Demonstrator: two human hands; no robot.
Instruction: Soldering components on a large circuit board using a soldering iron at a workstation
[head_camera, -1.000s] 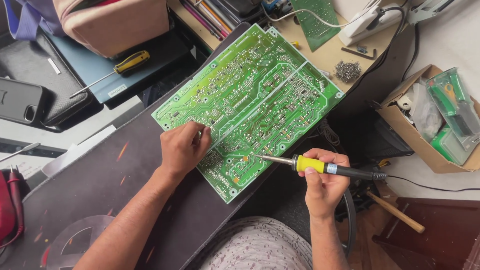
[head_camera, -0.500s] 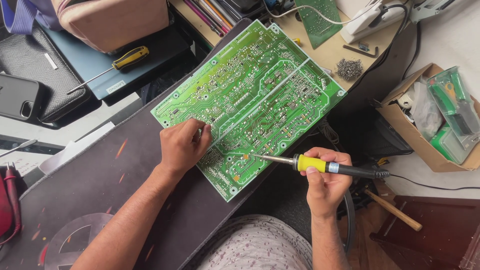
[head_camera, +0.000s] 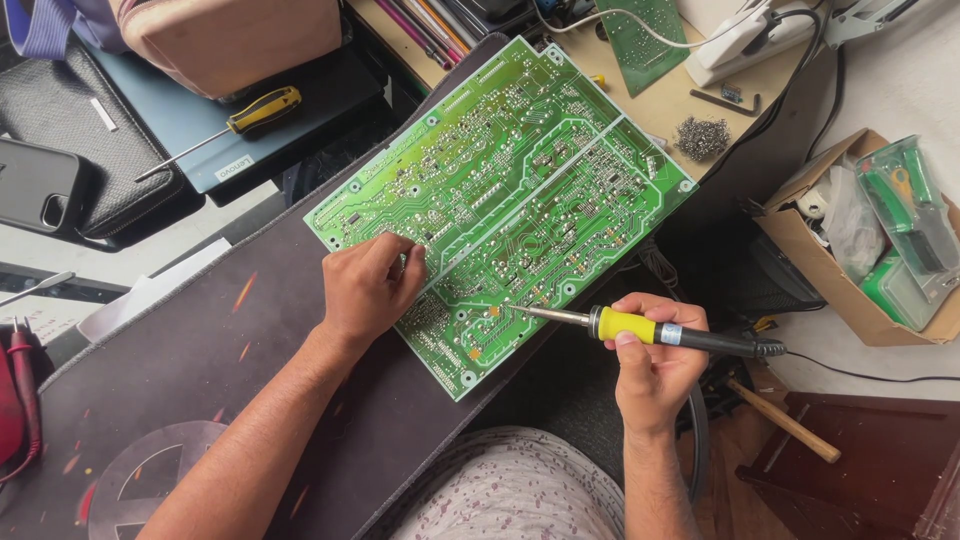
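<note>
A large green circuit board (head_camera: 520, 190) lies solder-side up across a dark work surface (head_camera: 200, 380). My left hand (head_camera: 368, 287) rests on the board's near left part, fingers curled and pinching something thin against it that I cannot make out. My right hand (head_camera: 655, 360) grips a soldering iron (head_camera: 640, 328) with a yellow and black handle. Its metal tip touches the board near the lower middle.
A yellow-handled screwdriver (head_camera: 225, 125) lies on a blue case at the upper left, near a black phone (head_camera: 35, 185). A small green board (head_camera: 640, 35) and a wad of metal wool (head_camera: 702, 137) sit at the top. A cardboard box (head_camera: 870, 240) of parts stands right.
Both hands hold almost the same place; the iron's tip stays on the same part of the board. The view has shifted slightly.
</note>
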